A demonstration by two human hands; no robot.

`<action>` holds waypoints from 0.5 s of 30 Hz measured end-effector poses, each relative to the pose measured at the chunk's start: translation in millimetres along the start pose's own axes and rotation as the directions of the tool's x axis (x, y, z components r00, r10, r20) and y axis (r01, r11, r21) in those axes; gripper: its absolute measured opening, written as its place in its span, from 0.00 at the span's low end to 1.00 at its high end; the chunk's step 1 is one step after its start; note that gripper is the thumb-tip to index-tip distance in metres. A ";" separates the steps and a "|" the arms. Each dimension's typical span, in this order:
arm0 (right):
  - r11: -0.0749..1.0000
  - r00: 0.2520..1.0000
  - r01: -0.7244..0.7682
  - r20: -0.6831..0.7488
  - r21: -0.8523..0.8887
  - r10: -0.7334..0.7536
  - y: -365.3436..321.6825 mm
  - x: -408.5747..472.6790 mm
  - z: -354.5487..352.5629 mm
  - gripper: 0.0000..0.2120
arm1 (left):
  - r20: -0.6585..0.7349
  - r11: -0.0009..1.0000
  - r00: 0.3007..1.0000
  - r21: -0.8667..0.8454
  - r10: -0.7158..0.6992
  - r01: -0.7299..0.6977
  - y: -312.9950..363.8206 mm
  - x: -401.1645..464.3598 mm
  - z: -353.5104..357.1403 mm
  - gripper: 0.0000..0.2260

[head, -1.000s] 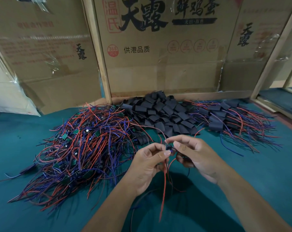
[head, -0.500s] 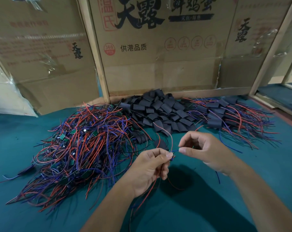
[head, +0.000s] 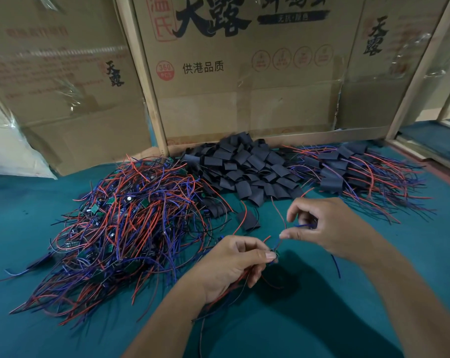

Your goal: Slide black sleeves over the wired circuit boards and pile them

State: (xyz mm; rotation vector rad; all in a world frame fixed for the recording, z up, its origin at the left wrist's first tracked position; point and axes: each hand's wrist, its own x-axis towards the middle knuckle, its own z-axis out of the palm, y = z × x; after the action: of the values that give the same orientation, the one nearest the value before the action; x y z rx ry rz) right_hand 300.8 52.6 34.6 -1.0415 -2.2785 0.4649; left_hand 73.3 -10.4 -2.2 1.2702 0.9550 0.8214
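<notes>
Dim, even light falls from above, casting a dark soft shadow on the green table (head: pixel 309 319) just below the fingers (head: pixel 270 255). Wide-angle bending bows the cardboard boxes (head: pixel 244 99) at the edges; glare streaks their tape.

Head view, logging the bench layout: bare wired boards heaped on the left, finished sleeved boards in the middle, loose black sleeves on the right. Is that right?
Not quite: the middle and right are swapped. The head view shows the loose black sleeves heaped in the middle against the cardboard, and the finished sleeved boards, with wires trailing out, on the right. The bare wired boards are on the left, as you said.
</notes>
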 end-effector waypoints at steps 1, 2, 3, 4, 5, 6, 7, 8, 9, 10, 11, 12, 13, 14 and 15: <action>1.000 1.000 -0.009 -0.019 -0.022 0.009 2.6 -0.3 -1.7 0.18 | 0.020 1.000 1.000 0.001 0.000 0.000 0.7 -0.6 -0.3 0.08; 0.999 0.999 -0.011 -0.049 -0.035 0.009 5.5 -0.4 -4.0 0.17 | 0.044 1.000 0.999 -0.001 0.001 -0.001 1.4 -1.2 -0.2 0.08; 0.999 0.996 -0.011 -0.083 -0.040 0.008 8.2 -0.9 -6.8 0.17 | 0.064 1.000 0.998 -0.001 -0.003 0.003 2.3 -1.8 -0.3 0.07; 0.999 0.992 -0.016 -0.123 -0.036 0.011 11.0 -1.3 -9.5 0.16 | 0.081 1.000 0.997 -0.002 -0.006 0.006 2.9 -2.5 0.1 0.06; 0.999 0.986 -0.026 -0.168 -0.023 0.022 14.0 -1.6 -11.6 0.15 | 0.096 1.000 0.995 -0.008 -0.003 0.004 3.8 -3.4 0.9 0.05; 0.999 0.976 -0.042 -0.216 -0.004 0.040 16.8 -1.5 -12.6 0.13 | 0.105 1.000 0.994 -0.028 0.005 -0.002 4.0 -4.1 1.4 0.05; 0.998 0.962 -0.060 -0.267 0.015 0.062 19.1 -1.0 -12.9 0.11 | 0.104 0.998 0.994 -0.065 0.015 -0.008 4.8 -4.6 2.0 0.04; 0.996 0.944 -0.075 -0.320 0.037 0.083 20.8 -0.3 -12.4 0.09 | 0.095 0.993 0.995 -0.114 0.028 -0.017 5.7 -4.7 2.4 0.05; 0.994 0.922 -0.085 -0.373 0.068 0.105 21.8 0.7 -11.6 0.07 | 0.076 0.986 0.996 -0.166 0.045 -0.032 7.0 -4.6 2.3 0.05; 0.990 0.898 -0.091 -0.421 0.108 0.129 22.4 2.0 -10.6 0.06 | 0.048 0.974 0.997 -0.218 0.068 -0.056 8.3 -4.3 1.5 0.05; 0.985 0.875 -0.098 -0.459 0.145 0.155 22.6 2.9 -10.0 0.05 | 0.014 0.959 0.995 -0.271 0.094 -0.086 9.4 -4.3 0.5 0.06; 0.980 0.857 -0.110 -0.483 0.168 0.179 23.2 3.5 -9.7 0.05 | -0.021 0.936 0.992 -0.331 0.122 -0.122 10.1 -3.9 -0.8 0.06; 0.977 0.847 -0.125 -0.493 0.174 0.197 24.3 4.1 -8.9 0.06 | -0.055 0.904 0.987 -0.397 0.151 -0.160 11.0 -3.5 -2.6 0.06; 0.975 0.846 -0.146 -0.489 0.170 0.212 25.9 5.1 -7.4 0.07 | -0.085 0.864 0.981 -0.465 0.176 -0.195 11.4 -3.2 -4.3 0.07; 0.972 0.853 -0.174 -0.469 0.157 0.228 27.6 6.7 -5.2 0.07 | -0.114 0.819 0.975 -0.529 0.191 -0.222 12.0 -3.0 -6.1 0.07</action>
State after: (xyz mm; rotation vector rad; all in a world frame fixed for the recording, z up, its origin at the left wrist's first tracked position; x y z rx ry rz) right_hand 316.3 75.7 26.5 -1.1931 -1.6900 0.3558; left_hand 66.7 -9.2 9.9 0.8622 0.5657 1.2055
